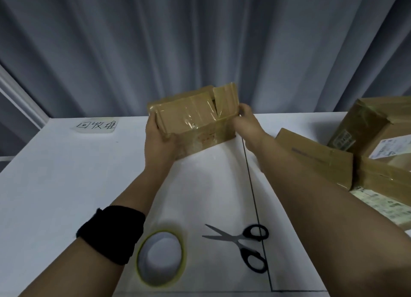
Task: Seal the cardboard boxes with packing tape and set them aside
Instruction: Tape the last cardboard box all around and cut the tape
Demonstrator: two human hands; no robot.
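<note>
While both hands hold it, taped cardboard box (191, 116) sits between the fingers: left hand (156, 141) curled round one end, right hand (244, 119) pinching the other. Tape roll (161, 259), scissors (239, 243) on table (66, 174), well apart from fingers, nearer the body.

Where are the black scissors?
In the head view, the black-handled metal scissors lie open on the white table, low and centre, just right of the yellowish roll of packing tape.

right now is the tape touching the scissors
Apart. The head view shows bare table between the tape and the scissors.
</note>
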